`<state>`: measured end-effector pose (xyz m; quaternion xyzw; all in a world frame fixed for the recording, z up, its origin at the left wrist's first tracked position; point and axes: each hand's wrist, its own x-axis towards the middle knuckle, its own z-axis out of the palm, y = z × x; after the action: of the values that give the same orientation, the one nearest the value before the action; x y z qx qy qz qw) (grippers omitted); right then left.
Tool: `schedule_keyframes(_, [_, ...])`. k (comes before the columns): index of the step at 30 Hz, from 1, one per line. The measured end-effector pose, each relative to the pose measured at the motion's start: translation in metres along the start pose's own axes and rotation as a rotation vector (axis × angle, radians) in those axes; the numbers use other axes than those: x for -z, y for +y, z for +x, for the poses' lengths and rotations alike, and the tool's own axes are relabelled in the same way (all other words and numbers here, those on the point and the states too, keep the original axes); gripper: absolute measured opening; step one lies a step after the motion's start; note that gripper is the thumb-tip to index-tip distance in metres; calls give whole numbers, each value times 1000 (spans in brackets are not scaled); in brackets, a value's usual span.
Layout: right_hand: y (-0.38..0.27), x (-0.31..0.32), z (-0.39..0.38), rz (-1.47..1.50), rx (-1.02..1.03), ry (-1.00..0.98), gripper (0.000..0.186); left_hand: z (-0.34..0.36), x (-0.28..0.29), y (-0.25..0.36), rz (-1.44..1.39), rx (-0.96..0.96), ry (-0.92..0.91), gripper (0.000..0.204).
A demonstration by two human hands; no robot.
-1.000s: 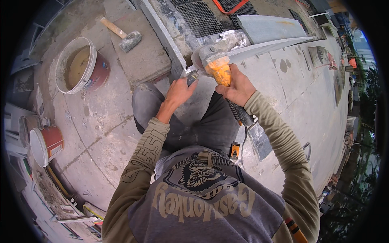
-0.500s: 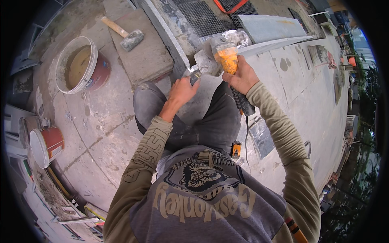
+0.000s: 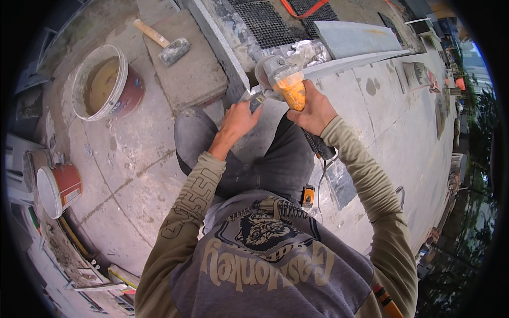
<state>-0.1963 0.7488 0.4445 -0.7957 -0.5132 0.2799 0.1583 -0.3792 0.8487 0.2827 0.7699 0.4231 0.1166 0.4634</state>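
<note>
My right hand [image 3: 315, 108] grips an orange-and-black angle grinder [image 3: 290, 91] by its body, with a cord trailing from the rear. The grinder's round disc [image 3: 261, 71] is close to the near end of a long upright grey stone slab [image 3: 220, 47]; I cannot tell whether they touch. By that same end, my left hand [image 3: 241, 121] is closed around a small dark object [image 3: 256, 100] with a pale, shiny edge. Its kind is hard to make out, as the fingers cover part of it.
A club hammer [image 3: 172, 50] lies on a flat slab [image 3: 185, 74] at left, beside a bucket of murky liquid [image 3: 123, 90]. Farther left is a second bucket [image 3: 66, 185]. Grey panels [image 3: 355, 38] and black grid mats [image 3: 262, 24] lie ahead. An orange-black tape measure [image 3: 308, 196] sits beside my leg.
The angle grinder has shifted left and slightly nearer, bringing its disc closer to the slab's end. My left hand has stayed almost still.
</note>
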Motion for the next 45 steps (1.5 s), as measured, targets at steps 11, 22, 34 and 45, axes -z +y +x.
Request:
schedule_keyframes(11, [4,1,-9,-7,2,50,67,0,-2,-3,23,-8,12,54])
schedule_keyframes(22, [2,3,-13,7,-8,49,71,2,-1,-4,14,-17,-4,55])
schedule_keyframes(34, [2,1,-19,24,-33,28,70,3,0,-3,51,53,-50,56])
schedule_keyframes(45, [-1,1,-21,51,-37,7,72,3,0,-4,20,9,-14,51])
